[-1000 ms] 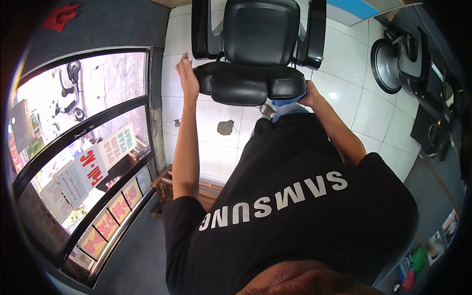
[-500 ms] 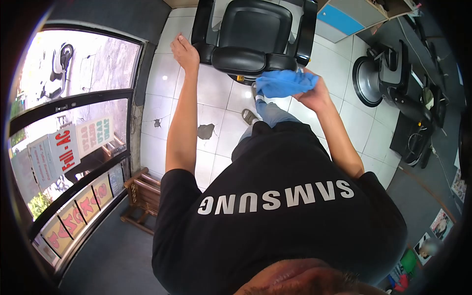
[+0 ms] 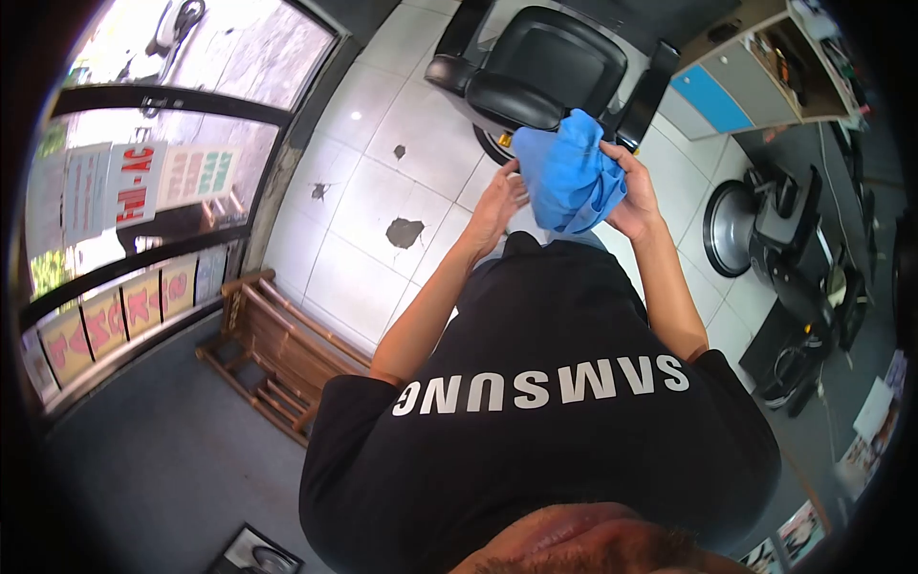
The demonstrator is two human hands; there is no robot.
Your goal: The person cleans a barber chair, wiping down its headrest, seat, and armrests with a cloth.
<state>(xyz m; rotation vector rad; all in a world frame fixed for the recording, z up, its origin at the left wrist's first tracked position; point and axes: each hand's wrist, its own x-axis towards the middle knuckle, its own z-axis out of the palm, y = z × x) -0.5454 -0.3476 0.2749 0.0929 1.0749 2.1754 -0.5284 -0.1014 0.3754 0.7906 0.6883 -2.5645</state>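
Observation:
A bunched blue cloth (image 3: 566, 177) hangs in front of my black shirt, its folds overlapping the back of a black padded barber chair (image 3: 559, 57). My right hand (image 3: 633, 196) grips the cloth along its right side, thumb and fingers closed on the fabric. At the cloth's left edge is my left hand (image 3: 495, 209), fingers loosely curved and apart, the fingertips right beside the fabric.
White floor tiles (image 3: 368, 201) have broken dark patches, one large (image 3: 404, 232). A wooden bench (image 3: 277, 354) stands at left by the glass door (image 3: 182, 172). To the right are a cabinet with a blue door (image 3: 712, 99) and another chair's round metal base (image 3: 732, 230).
My left hand has come from beside the chair's armrest in to the cloth. The cloth, still in my right hand, is now bunched taller between both hands. The view has turned.

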